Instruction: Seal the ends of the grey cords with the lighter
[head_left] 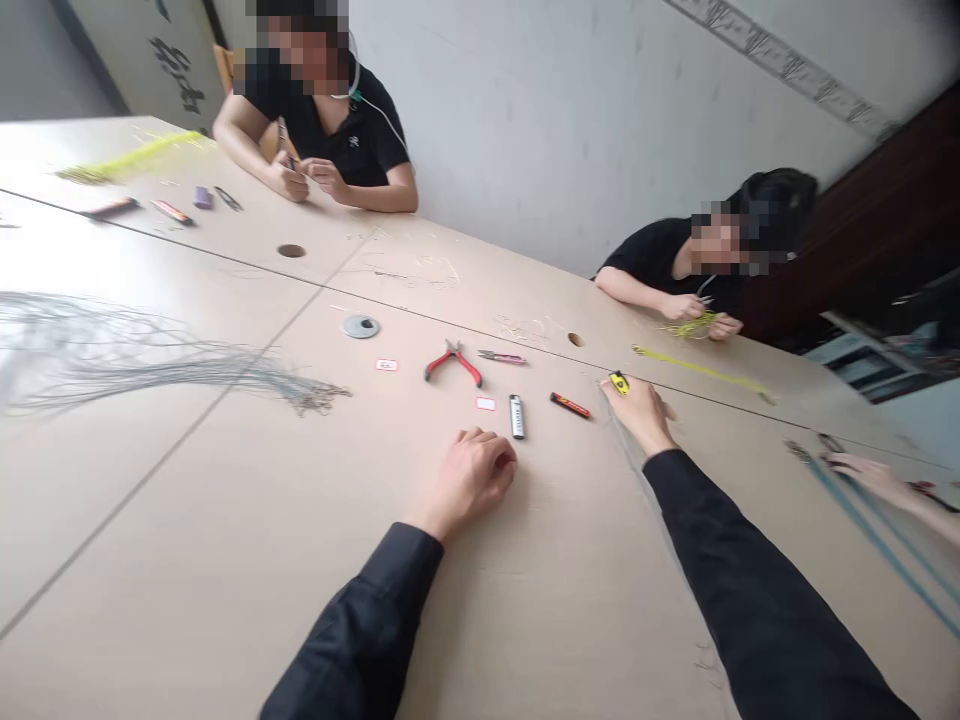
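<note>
My left hand (474,474) rests on the table with its fingers curled in, and nothing shows in it. Further right, my right hand (639,412) is closed, with its fingertips at one end of thin grey cords (637,460). These cords run back along my right forearm. A small yellow-and-black thing (619,382) shows at my right fingers; its kind is unclear. Between and beyond my hands lie a white lighter (517,417), a red-and-black lighter (570,405), red-handled pliers (454,364) and pink-handled snips (503,357).
A bundle of grey cords (187,370) spreads over the left side of the table (187,590). Two people (375,130) work across from me with yellow cords (697,325). A co-worker's hand (870,475) is at the right by blue cords (877,540).
</note>
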